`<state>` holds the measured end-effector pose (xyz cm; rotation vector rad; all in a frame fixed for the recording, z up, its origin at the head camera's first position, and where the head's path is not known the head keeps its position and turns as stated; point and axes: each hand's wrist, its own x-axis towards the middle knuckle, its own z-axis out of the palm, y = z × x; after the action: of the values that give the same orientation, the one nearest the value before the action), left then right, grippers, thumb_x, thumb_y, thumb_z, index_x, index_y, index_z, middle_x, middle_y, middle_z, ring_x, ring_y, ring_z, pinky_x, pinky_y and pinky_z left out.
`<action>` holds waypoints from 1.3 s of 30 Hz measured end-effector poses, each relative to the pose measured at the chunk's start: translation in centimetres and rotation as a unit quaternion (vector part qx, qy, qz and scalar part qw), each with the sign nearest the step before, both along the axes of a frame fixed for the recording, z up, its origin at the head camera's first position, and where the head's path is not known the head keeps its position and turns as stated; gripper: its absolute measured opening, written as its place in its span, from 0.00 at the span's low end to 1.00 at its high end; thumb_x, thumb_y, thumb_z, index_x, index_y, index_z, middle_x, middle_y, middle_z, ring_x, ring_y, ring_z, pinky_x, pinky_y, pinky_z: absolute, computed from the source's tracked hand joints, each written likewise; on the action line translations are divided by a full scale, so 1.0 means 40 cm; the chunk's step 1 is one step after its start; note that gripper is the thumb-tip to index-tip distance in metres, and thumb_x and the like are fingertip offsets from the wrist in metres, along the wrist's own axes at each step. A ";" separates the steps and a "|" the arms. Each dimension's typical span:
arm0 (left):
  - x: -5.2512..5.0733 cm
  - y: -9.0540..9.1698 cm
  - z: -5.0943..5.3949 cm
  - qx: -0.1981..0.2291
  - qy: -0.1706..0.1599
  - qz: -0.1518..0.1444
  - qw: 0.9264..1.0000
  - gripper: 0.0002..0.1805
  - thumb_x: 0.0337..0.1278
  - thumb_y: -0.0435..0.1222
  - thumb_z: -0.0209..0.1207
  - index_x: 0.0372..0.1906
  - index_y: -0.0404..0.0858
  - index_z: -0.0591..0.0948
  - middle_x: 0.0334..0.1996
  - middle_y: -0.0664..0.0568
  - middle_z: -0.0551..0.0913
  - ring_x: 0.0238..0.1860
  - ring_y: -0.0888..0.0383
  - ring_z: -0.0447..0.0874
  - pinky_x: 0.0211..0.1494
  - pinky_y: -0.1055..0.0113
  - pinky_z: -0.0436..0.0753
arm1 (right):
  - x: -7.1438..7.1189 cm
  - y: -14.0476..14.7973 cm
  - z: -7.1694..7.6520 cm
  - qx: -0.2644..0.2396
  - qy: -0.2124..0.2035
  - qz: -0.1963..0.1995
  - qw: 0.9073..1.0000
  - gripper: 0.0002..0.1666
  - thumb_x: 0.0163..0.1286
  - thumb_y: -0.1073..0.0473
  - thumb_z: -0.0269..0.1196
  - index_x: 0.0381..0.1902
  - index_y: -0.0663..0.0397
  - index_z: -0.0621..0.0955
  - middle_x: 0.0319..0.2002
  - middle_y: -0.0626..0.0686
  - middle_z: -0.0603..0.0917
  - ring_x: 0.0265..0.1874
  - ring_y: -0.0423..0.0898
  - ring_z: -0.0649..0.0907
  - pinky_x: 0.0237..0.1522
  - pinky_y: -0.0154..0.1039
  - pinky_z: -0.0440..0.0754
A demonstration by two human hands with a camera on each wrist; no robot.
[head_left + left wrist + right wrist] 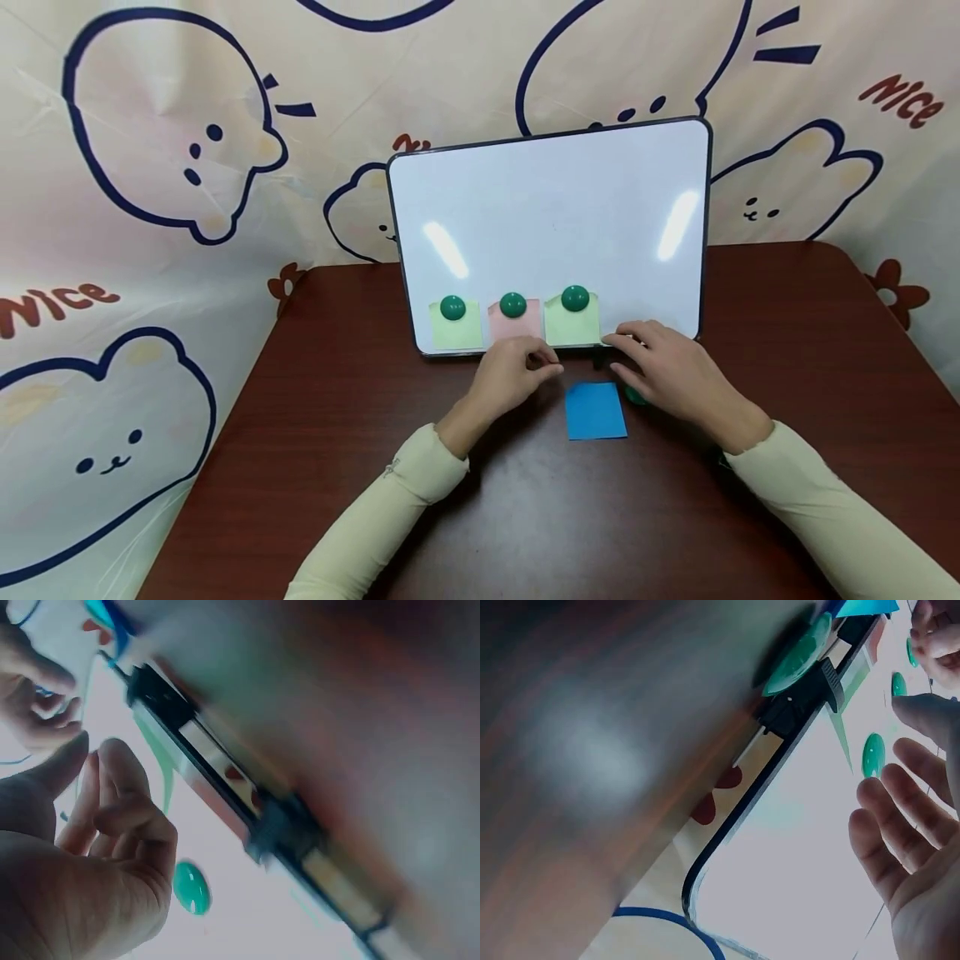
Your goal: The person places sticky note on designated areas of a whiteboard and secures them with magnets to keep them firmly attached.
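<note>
A pale backdrop (150, 283) with drawn bears and the red word "NICE" hangs at the far side, from 9 o'clock around to 3 o'clock. Before it is the dark brown counter (337, 392), shiny toward 6 o'clock. At 12 o'clock on the counter stands the whiteboard (555, 217), with black frame and two bright reflections. Two cream sleeves (375, 517) come in from 7 and 5 o'clock.

The right hand (667, 367) is at 2 o'clock from the blue note, its fingers released and gently bent, near the lower edge of the board. The left hand (510, 375) is at 10 o'clock from the same note; its fingers are loosely bent, thumb and forefinger close together, and I see nothing between them.

The blue note (595, 412) lies flat on the counter, just below the board and between the hands. On the board are a left green note (457, 335) at 8 o'clock, a pink note (517, 327) at 7, and a right green note (572, 329) near 6.

One round green magnet (513, 305) sits on each of these three. A loose green magnet (636, 397) lies on the counter, partly hidden by the right hand.
</note>
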<state>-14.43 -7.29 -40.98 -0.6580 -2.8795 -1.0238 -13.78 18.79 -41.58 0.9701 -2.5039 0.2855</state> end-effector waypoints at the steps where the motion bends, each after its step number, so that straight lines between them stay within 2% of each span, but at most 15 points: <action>1: 0.004 0.000 0.000 0.009 -0.019 -0.011 1.000 0.05 0.60 0.43 0.68 0.36 0.46 0.88 0.33 0.58 0.88 0.33 0.65 0.83 0.39 0.72 0.80 | 0.001 0.003 -0.002 0.004 -0.003 0.001 1.000 0.27 0.58 0.52 0.74 0.54 0.53 0.82 0.49 0.57 0.83 0.45 0.53 0.83 0.45 0.50 0.86; 3: 0.013 0.001 0.000 0.016 -0.050 -0.029 0.998 0.05 0.60 0.42 0.68 0.37 0.46 0.87 0.33 0.58 0.88 0.32 0.66 0.83 0.39 0.73 0.80 | 0.002 0.008 -0.004 0.013 -0.010 0.001 1.000 0.26 0.59 0.52 0.73 0.54 0.53 0.82 0.48 0.57 0.83 0.45 0.53 0.83 0.45 0.50 0.85; 5: 0.021 0.004 -0.001 0.005 -0.064 -0.038 0.997 0.06 0.59 0.42 0.68 0.38 0.46 0.86 0.33 0.58 0.87 0.32 0.66 0.82 0.39 0.73 0.80 | 0.005 0.015 -0.005 0.025 -0.020 0.001 0.999 0.25 0.60 0.51 0.72 0.54 0.54 0.83 0.48 0.56 0.83 0.45 0.53 0.83 0.45 0.50 0.85; 9: 0.029 0.012 -0.002 -0.049 -0.047 -0.047 0.997 0.08 0.59 0.44 0.68 0.41 0.47 0.86 0.36 0.59 0.88 0.34 0.67 0.82 0.40 0.72 0.79 | 0.014 0.029 -0.006 0.052 -0.054 -0.008 0.997 0.25 0.61 0.49 0.72 0.53 0.54 0.83 0.48 0.56 0.83 0.46 0.52 0.82 0.46 0.51 0.84; 12: 0.028 0.017 -0.005 -0.073 -0.039 -0.046 0.996 0.09 0.59 0.45 0.68 0.42 0.48 0.86 0.36 0.60 0.88 0.35 0.66 0.81 0.40 0.72 0.78 | 0.021 0.039 -0.007 0.071 -0.083 -0.015 0.994 0.24 0.62 0.48 0.71 0.53 0.53 0.83 0.48 0.55 0.83 0.47 0.52 0.82 0.47 0.51 0.84; 16: 0.026 0.024 -0.011 -0.093 -0.044 -0.045 0.994 0.10 0.59 0.46 0.68 0.43 0.49 0.86 0.35 0.61 0.88 0.35 0.66 0.82 0.40 0.72 0.78 | 0.029 0.053 -0.014 0.091 -0.112 -0.022 0.989 0.24 0.61 0.47 0.72 0.53 0.50 0.84 0.49 0.53 0.83 0.48 0.51 0.81 0.48 0.50 0.83; 21: 0.028 0.039 -0.010 -0.118 -0.051 -0.060 0.990 0.12 0.60 0.46 0.67 0.45 0.47 0.86 0.35 0.60 0.89 0.36 0.66 0.83 0.38 0.74 0.79 | 0.037 0.067 -0.021 0.114 -0.141 -0.031 0.983 0.26 0.59 0.46 0.73 0.53 0.49 0.83 0.48 0.52 0.83 0.47 0.50 0.81 0.48 0.50 0.83; 30: 0.024 0.061 -0.011 -0.153 -0.043 -0.062 0.985 0.11 0.60 0.45 0.67 0.44 0.47 0.88 0.34 0.59 0.90 0.34 0.67 0.85 0.31 0.76 0.74 | 0.037 0.075 -0.023 0.125 -0.172 -0.030 0.977 0.26 0.61 0.46 0.72 0.55 0.49 0.82 0.47 0.50 0.83 0.45 0.48 0.80 0.47 0.48 0.83; 39: 0.022 0.070 -0.011 -0.181 -0.041 -0.068 0.980 0.10 0.61 0.45 0.66 0.44 0.47 0.88 0.36 0.59 0.90 0.35 0.65 0.85 0.32 0.73 0.77 | 0.036 0.074 -0.030 0.110 -0.184 -0.016 0.977 0.23 0.63 0.48 0.71 0.54 0.48 0.83 0.46 0.47 0.83 0.43 0.43 0.80 0.45 0.45 0.83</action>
<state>-13.56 -4.48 -41.42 -0.8581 -3.1643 -0.5446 -12.32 21.77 -42.77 1.0393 -2.9367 0.1931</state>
